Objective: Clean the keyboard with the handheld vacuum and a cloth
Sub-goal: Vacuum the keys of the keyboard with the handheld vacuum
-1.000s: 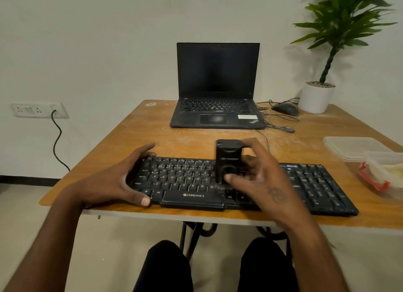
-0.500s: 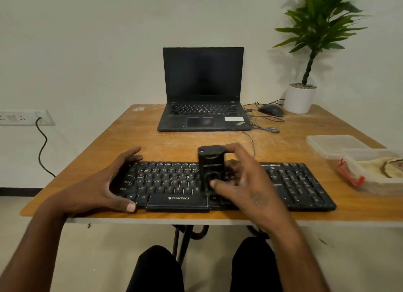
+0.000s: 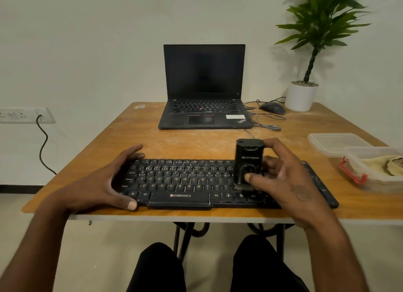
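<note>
- The keyboard [image 3: 196, 182] was laid along the near edge of the bench [image 3: 185, 139].
- Its left end was clasped by the left hand [image 3: 104, 182], thumb at the near edge, fingers curled over the far edge.
- The vacuum [image 3: 248, 164] was held upright on the keys right of centre, gripped by the right hand [image 3: 283, 182], thumb on its front.
- A cloth [image 3: 379, 163] was seen in a tub [image 3: 370, 180] at the right.
</note>
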### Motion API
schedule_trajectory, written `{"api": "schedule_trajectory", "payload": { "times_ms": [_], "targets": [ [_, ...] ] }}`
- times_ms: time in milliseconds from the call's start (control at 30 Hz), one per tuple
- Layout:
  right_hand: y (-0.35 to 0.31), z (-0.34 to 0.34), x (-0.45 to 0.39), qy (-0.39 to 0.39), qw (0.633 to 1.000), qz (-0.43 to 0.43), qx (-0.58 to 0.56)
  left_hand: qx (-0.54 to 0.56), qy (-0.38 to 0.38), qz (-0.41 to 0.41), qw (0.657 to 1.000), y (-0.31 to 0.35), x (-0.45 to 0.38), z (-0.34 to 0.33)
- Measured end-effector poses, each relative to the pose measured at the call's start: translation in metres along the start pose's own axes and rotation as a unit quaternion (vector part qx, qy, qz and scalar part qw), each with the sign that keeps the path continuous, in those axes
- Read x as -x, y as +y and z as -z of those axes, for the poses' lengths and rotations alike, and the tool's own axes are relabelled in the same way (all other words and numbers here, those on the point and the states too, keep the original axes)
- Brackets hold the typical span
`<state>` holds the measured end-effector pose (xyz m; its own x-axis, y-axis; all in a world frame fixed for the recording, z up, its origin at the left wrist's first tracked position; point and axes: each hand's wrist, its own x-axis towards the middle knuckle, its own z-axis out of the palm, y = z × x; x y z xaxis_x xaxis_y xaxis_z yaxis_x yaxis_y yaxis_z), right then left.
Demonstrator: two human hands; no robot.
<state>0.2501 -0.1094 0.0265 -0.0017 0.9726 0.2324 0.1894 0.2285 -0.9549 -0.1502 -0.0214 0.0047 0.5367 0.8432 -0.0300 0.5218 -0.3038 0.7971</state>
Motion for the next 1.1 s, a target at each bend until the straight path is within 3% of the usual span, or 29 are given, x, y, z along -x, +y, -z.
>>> {"api": "schedule_trajectory", "payload": {
  "times_ms": [267, 467, 633, 967, 1100],
  "targets": [
    [-0.009, -0.075, -0.004, -0.054, 0.997, 0.047, -0.024, 0.006, 0.003, -0.002, 1.000, -0.001, 0.001, -0.001],
    [-0.009, -0.045, -0.003, -0.050, 0.998, 0.011, -0.044, 0.008, 0.006, -0.002, 1.000, -0.003, 0.002, -0.002],
    [-0.011, -0.010, 0.003, -0.002, 1.000, 0.015, 0.016, 0.005, 0.001, 0.002, 1.000, -0.004, 0.000, -0.001],
    [-0.014, -0.096, -0.005, -0.068, 0.996, 0.057, 0.020, -0.005, 0.004, 0.004, 1.000, -0.003, -0.001, 0.000],
    [-0.014, -0.088, -0.007, -0.069, 0.997, 0.041, -0.021, 0.003, 0.001, 0.003, 1.000, -0.002, 0.001, -0.001]
  ]
}}
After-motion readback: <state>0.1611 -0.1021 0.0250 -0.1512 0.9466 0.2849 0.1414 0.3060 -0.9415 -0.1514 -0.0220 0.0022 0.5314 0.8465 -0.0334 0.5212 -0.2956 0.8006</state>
